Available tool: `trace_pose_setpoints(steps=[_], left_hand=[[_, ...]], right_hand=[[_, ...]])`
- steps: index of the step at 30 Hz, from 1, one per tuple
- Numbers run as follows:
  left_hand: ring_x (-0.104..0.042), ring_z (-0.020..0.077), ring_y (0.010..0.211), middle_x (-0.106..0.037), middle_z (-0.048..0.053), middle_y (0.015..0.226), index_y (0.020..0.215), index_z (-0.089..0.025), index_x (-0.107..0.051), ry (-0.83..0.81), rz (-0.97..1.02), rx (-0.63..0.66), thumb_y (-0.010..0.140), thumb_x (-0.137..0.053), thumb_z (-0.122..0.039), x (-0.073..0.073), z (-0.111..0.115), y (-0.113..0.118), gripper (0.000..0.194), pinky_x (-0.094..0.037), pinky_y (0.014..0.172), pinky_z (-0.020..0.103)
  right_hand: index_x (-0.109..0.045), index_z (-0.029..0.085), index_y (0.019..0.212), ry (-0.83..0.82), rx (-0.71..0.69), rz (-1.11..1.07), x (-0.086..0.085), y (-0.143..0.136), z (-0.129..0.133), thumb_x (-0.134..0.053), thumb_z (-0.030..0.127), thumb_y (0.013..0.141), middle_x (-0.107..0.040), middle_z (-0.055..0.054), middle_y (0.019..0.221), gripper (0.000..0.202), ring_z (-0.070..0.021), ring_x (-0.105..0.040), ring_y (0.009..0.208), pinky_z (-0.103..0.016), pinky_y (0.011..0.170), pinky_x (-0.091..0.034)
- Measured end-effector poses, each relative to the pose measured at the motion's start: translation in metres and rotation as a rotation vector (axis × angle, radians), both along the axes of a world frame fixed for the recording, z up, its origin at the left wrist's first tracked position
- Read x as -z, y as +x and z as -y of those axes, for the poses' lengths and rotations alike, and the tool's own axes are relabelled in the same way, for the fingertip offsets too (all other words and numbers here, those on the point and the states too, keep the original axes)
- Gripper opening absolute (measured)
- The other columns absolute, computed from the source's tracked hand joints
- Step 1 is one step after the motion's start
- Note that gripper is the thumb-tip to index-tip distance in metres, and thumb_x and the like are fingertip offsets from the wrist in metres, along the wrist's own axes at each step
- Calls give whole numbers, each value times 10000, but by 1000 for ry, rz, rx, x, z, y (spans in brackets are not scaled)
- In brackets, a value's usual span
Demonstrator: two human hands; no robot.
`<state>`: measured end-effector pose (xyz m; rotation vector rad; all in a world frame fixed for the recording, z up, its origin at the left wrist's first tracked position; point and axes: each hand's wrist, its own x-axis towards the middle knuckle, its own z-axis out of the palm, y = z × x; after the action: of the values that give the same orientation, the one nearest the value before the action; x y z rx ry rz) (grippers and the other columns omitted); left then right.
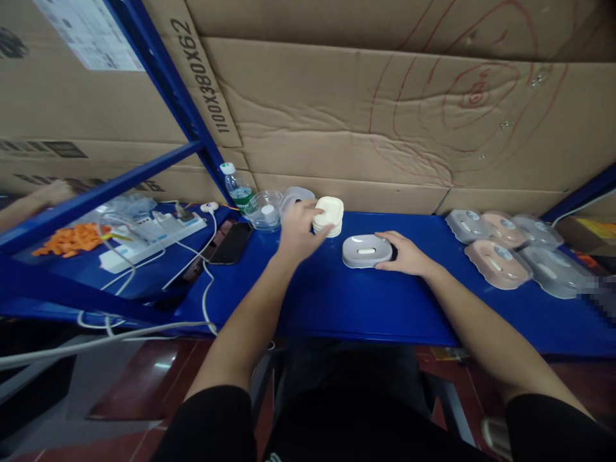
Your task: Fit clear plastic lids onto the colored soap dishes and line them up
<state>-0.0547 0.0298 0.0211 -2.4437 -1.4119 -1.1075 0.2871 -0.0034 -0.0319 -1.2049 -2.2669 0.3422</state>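
My right hand [403, 255] grips the right end of a grey rounded dish [359, 256] with a small white bar in its middle. The dish rests on the blue table. Over to the left, my left hand [299, 232] is open, its fingers apart at the left side of a stack of cream-coloured rounded pieces [331, 212]. Whether the fingers touch the stack I cannot tell. Partly behind that hand is a translucent grey cover [294, 197], and beside it stands a clear round container [266, 218] with a white round thing in it.
A water bottle [237, 189] and a dark phone [231, 243] are at the left. Further left lie a white power strip [149, 247], cables and several orange pieces [72, 239]. Several covered grey and pink dishes [499, 264] sit at the right. Cardboard [337, 128] stands behind the table.
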Motion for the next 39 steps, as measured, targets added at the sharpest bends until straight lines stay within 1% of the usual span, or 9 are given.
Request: trace_pose_setpoints(steps=[3,5,13,19,24,27,31,34,39], left_hand=[[-453,375,1480,-480,188,1601,1393,-203,-627,-74,-187,369,862,-729,-667,17,19,35,712,-376,1211,542],[-436,395,1498,-425,209,1644,1471,-205,-572,-138,-250,438,893,-687,-685,27,26,49,760,-383,1202,572],[-419,415,1522,-322,220,1708,1588,-199,-431,-343,-244,349,875,-720,-654,32,26,52,894,-377,1212,588],[-447,425,1499,-386,217,1676,1548,-213,-485,-286,-242,340,789,-842,-583,33,24,53,917,-391,1193,611],[-521,330,1462,-527,179,1591,1475,-204,-556,-159,-129,378,948,-722,-399,32,15,44,586,-434,1182,542],[-617,273,1369,-644,148,1479,1446,-202,-584,-104,-85,402,1014,-618,-295,29,14,40,443,-485,1139,494],[-713,277,1205,-747,134,1301,1458,-202,-584,-119,-89,431,1025,-623,-416,31,16,42,485,-544,1053,483],[-750,269,1087,-784,118,1171,1491,-189,-548,-156,-48,445,1026,-610,-484,34,17,44,554,-575,988,460],[-761,245,1031,-772,131,1201,1619,-186,-377,-124,-34,488,1058,-519,-554,33,17,45,686,-605,921,408]], right_hand=[[-550,250,1518,61,1,-81,-2,-3,2,-839,686,743,-618,-169,1446,935,-395,-619,1317,-622,1122,-489],[-550,269,1516,77,-10,-127,-3,-5,4,-836,687,747,-622,-159,1434,920,-388,-626,1303,-618,1108,-502],[-614,288,1444,124,4,-227,-8,-15,8,-864,689,707,-648,-146,1367,875,-381,-650,1243,-602,1078,-518],[-646,273,1404,113,66,-318,-8,-22,9,-864,706,686,-653,-142,1348,867,-370,-655,1224,-580,1073,-520],[-694,259,1296,87,154,-483,-8,-22,5,-820,754,702,-681,-138,1308,783,-351,-680,1173,-553,1009,-564],[-721,259,1110,62,251,-668,-8,-19,3,-735,806,752,-735,-110,1158,654,-309,-724,1010,-500,853,-624],[-677,258,925,-70,303,-854,-7,-15,2,-590,879,816,-718,-50,776,636,-248,-702,639,-391,511,-570],[-650,261,888,-44,340,-907,-6,-14,1,-484,924,843,-624,-9,579,685,-234,-652,502,-354,414,-495],[-634,264,944,-67,384,-987,-8,-16,0,-574,873,847,-577,42,528,619,-167,-540,360,-299,326,-419]])
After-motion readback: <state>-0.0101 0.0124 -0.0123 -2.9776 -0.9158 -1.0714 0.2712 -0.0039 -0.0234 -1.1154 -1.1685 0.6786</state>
